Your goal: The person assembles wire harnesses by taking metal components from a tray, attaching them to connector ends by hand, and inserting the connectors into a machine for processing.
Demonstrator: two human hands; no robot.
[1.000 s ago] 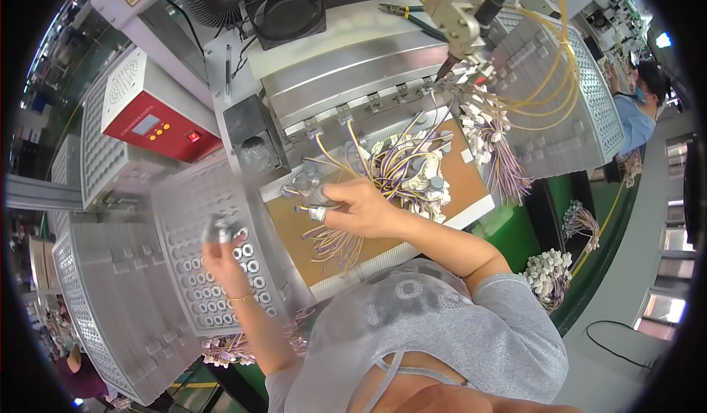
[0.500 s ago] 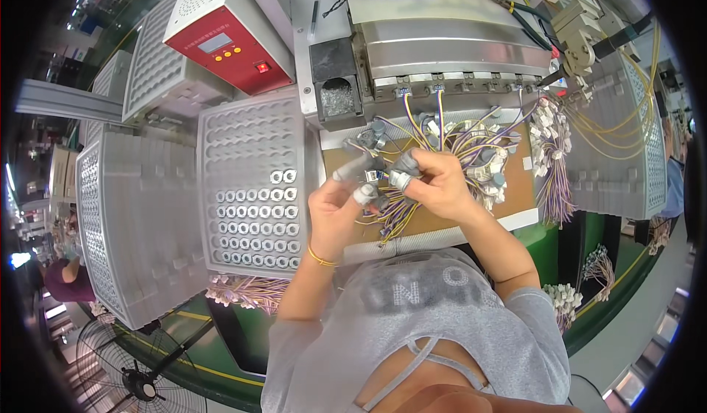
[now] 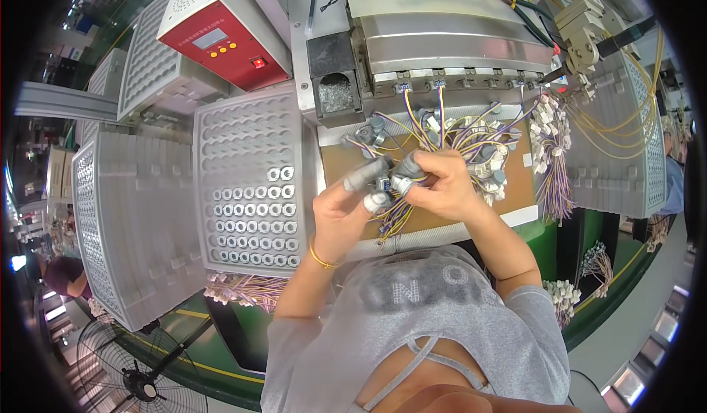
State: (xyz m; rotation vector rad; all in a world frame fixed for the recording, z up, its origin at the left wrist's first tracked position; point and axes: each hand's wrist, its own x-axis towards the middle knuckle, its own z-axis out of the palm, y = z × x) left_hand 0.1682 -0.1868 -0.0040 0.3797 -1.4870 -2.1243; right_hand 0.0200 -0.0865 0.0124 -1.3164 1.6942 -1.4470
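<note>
Over the brown work board (image 3: 346,164), my two hands meet with grey and white covers on their fingertips. My left hand (image 3: 345,205) pinches a small blue part (image 3: 383,184) between thumb and fingers. Touching it from the right, my right hand (image 3: 445,186) has its thumb and forefinger pressed together; whatever they hold is hidden. Purple, yellow and white wires (image 3: 398,218) spread below the fingers. Behind them lies a pile of wire leads with white connectors (image 3: 486,166). Two similar blue parts (image 3: 403,87) with wires sit in the metal fixture (image 3: 471,83).
A grey tray (image 3: 313,155) with rows of metal rings (image 3: 254,226) stands at left, below a red and white control box (image 3: 243,54). A black bin (image 3: 338,98) is beside the fixture. Pliers (image 3: 524,17) lie on top. Wire bundles (image 3: 556,170) hang at right.
My left hand has shifted slightly right, bringing the small blue part closer to my right hand's fingertips. My right hand has barely moved.
</note>
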